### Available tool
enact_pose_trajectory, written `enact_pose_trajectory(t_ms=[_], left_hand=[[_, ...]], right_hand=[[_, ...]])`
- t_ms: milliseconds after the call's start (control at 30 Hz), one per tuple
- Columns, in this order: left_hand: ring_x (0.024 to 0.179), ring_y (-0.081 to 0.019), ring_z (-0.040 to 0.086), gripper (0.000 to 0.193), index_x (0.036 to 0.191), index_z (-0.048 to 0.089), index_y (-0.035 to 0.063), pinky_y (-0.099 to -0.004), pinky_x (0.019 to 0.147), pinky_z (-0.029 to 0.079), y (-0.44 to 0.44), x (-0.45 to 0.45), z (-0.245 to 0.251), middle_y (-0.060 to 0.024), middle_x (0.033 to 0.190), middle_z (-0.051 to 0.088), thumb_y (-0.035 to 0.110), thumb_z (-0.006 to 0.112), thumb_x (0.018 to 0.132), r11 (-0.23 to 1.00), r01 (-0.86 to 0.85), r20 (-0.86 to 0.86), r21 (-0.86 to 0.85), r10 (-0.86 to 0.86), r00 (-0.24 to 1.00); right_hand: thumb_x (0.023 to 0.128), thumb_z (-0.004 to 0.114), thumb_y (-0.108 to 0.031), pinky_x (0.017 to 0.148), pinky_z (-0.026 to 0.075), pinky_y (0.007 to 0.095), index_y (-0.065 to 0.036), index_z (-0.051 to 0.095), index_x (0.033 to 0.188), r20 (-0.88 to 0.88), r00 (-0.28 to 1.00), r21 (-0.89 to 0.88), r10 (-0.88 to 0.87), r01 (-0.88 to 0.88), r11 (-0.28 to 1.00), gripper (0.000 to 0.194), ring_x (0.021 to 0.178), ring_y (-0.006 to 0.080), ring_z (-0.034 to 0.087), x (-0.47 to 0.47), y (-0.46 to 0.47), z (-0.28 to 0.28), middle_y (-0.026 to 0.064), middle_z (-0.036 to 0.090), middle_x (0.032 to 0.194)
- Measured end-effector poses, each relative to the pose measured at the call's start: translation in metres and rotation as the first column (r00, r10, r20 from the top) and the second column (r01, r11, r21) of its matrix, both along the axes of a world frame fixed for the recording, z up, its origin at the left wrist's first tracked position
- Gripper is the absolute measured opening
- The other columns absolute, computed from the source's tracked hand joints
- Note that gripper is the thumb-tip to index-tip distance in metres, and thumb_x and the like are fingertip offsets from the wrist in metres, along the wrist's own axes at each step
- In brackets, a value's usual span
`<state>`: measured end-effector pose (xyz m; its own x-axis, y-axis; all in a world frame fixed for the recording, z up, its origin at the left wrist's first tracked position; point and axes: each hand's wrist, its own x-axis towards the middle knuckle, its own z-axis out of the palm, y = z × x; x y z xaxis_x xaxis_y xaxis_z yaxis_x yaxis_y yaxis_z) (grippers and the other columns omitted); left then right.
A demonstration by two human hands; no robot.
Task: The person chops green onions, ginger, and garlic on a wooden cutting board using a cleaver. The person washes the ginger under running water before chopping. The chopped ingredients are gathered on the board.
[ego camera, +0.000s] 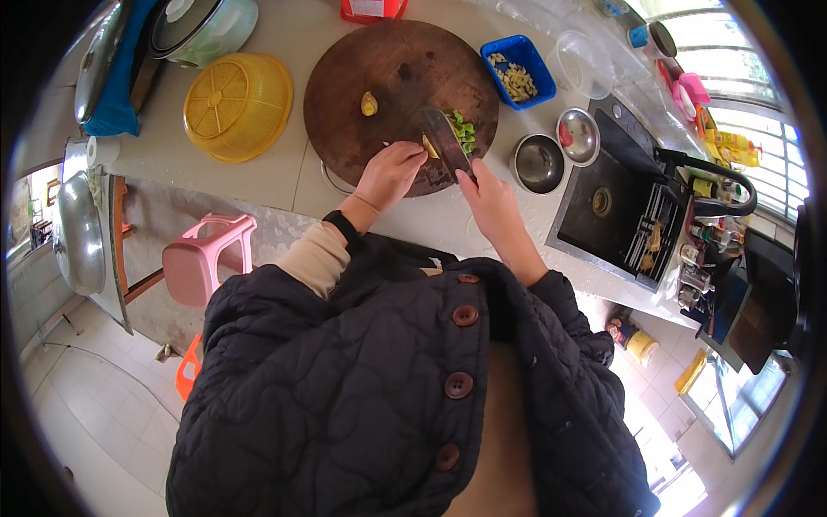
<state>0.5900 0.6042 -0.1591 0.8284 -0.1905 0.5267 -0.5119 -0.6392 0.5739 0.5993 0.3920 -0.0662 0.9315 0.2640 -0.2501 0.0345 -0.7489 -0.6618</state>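
Note:
A round wooden chopping board (349, 71) lies on the counter before me. My right hand (488, 194) grips the handle of a dark-bladed kitchen knife (446, 139), its blade slanting up and left over the board. Just left of the blade, the bunched fingertips of my left hand (393, 169) hold a yellowish piece that looks like ginger (430, 147). Chopped green leaves (463, 132) lie on the blade's right side, partly hidden by it. Another knob of ginger (369, 104) rests apart, further up the board.
A blue plastic basket (548, 90) holds peeled garlic cloves (515, 79). Two metal bowls, one dark inside (539, 164) and one with something red (579, 137), stand beside the sink (585, 200). Left of the board sits an upturned yellow colander (238, 106). A pink stool (194, 262) is below the counter.

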Motion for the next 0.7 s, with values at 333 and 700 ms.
enact_pose_trajectory(t_ms=[333, 700], left_hand=[[0.098, -0.0267, 0.069, 0.026, 0.102, 0.073, 0.0064, -0.0366, 0.082, 0.058, -0.005, 0.008, -0.001, -0.0064, 0.104, 0.07, 0.001, 0.073, 0.076, 1.0, 0.011, 0.032, 0.019, -0.011, 0.999], [0.097, -0.0253, 0.07, 0.021, 0.099, 0.075, 0.0076, -0.0366, 0.082, 0.059, -0.006, 0.011, -0.005, -0.0056, 0.101, 0.071, 0.001, 0.077, 0.079, 0.999, 0.001, 0.029, 0.032, -0.001, 1.0]], right_hand=[[0.103, 0.06, -0.03, 0.064, 0.045, 0.055, -0.003, 0.05, 0.098, -0.004, 0.998, -0.048, 0.067, -0.067, 0.997, 0.029, 0.08, 0.0514, 0.061, 0.0, 0.003, -0.002, 0.0271, 0.063, 0.077], [0.105, 0.054, -0.029, 0.066, 0.045, 0.0606, -0.005, 0.049, 0.099, -0.05, 0.994, -0.197, 0.099, -0.107, 0.974, 0.026, 0.077, 0.0511, 0.063, -0.008, 0.014, 0.017, 0.0266, 0.065, 0.076]])
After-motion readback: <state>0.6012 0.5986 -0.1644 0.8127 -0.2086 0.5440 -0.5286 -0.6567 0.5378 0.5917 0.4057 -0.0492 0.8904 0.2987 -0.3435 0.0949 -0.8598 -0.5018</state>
